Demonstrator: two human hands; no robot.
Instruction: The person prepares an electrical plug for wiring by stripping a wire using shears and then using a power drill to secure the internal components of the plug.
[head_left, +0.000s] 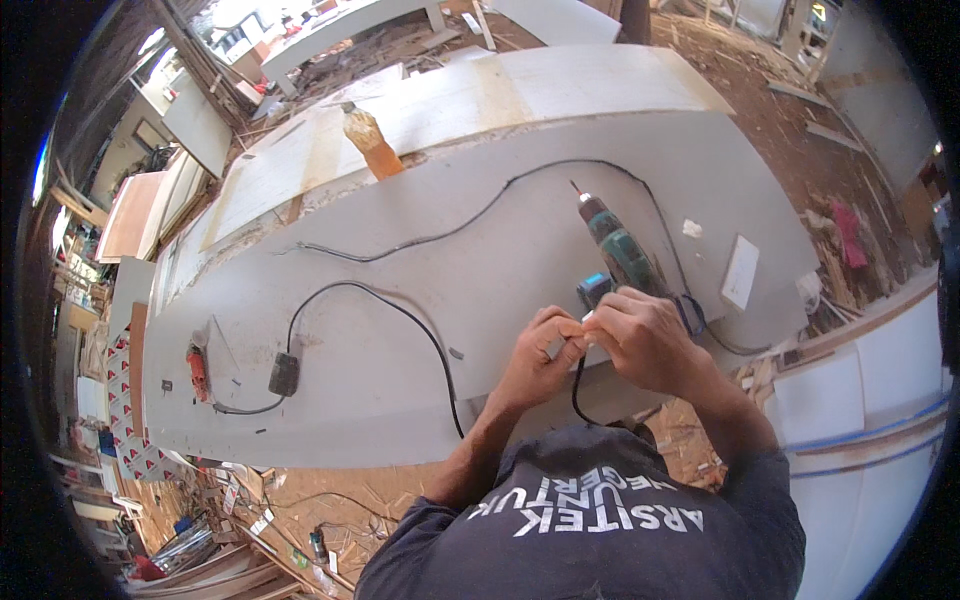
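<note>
My left hand (535, 362) and my right hand (650, 338) meet fingertip to fingertip over the near side of the grey board. Both are closed in a pinch on the end of a black cable (577, 392), which hangs from the fingers toward my shirt. The small pale bit at the fingertips is too hidden to make out. Just beyond my right hand lies a green and black cordless drill (622, 247), a bit in its chuck pointing away. Its blue-topped battery end (594, 288) shows beside my fingers.
On the grey board (520, 240) lie a long loose black cable (450, 233), a black box (285, 374) on a cord, a red-handled tool (197, 370) and a white offcut (740, 272). A bottle of orange liquid (372, 145) stands farther back. Wood scraps litter the floor (740, 110).
</note>
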